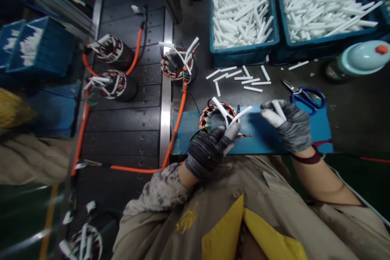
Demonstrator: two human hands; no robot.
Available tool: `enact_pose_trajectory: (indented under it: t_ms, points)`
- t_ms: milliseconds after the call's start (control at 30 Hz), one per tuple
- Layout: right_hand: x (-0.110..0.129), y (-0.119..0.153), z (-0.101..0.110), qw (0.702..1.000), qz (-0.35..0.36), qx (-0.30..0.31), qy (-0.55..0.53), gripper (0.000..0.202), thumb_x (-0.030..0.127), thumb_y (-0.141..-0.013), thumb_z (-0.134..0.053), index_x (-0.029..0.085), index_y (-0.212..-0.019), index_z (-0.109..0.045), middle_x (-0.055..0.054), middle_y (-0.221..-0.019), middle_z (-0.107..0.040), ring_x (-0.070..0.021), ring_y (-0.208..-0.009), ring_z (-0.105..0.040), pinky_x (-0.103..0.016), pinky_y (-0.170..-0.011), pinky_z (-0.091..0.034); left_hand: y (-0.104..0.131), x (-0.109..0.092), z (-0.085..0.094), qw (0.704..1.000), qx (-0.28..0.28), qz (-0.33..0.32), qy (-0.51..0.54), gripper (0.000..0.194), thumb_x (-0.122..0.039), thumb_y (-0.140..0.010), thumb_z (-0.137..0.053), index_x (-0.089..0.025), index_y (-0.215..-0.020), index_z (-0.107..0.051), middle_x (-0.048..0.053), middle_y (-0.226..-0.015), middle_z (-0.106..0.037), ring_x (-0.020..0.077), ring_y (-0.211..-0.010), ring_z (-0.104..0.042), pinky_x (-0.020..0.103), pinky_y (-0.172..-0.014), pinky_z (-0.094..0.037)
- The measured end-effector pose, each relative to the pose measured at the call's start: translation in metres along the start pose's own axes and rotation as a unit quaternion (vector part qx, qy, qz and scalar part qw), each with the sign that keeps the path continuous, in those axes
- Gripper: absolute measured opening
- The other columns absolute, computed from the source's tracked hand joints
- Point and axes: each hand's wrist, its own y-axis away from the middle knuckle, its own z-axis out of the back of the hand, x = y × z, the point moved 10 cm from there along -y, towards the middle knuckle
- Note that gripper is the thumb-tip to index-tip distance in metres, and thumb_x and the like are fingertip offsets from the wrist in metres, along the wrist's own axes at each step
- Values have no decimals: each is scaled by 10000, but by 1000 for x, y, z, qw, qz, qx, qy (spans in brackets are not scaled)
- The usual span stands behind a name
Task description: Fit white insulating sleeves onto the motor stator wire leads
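Observation:
My left hand, in a dark grey knit glove, is closed at the near side of a wound motor stator with copper coils. Its fingers pinch the stator's wire leads, which carry white sleeves pointing up and outward. My right hand, in a lighter grey glove with white fingertips, is closed on a short white sleeve to the right of the stator, apart from it. Both hands are over a blue mat. Blue-handled scissors lie just beyond my right hand.
Loose white sleeves lie beyond the mat, before two blue bins full of them. A light-blue bottle stands at right. Another stator with an orange cable sits left, beside a slatted conveyor carrying more stators.

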Motion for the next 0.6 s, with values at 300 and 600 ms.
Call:
enact_pose_trajectory:
  t_ms: [300, 600]
  points:
    - [26, -4, 14, 974, 158, -45, 156, 624, 449, -895, -747, 212, -1452, -601, -153, -1521, -577, -352, -1415, -540, -563, -1202, -423, 13, 11, 22, 999, -34, 18, 27, 366, -345, -962, -706, -157, -1276, -684, 135, -1170, -786, 251, -1002, -779, 325, -806, -613]
    - [3, 48, -54, 975, 63, 213, 15, 288, 450, -961, -674, 244, -1136, -773, -53, -1004, -798, -228, -899, -748, -385, -845, -615, 11, 9, 0, 998, -19, -10, 57, 360, -292, -993, -660, -211, -1343, -684, 101, -1222, -783, 222, -1027, -778, 298, -812, -626]
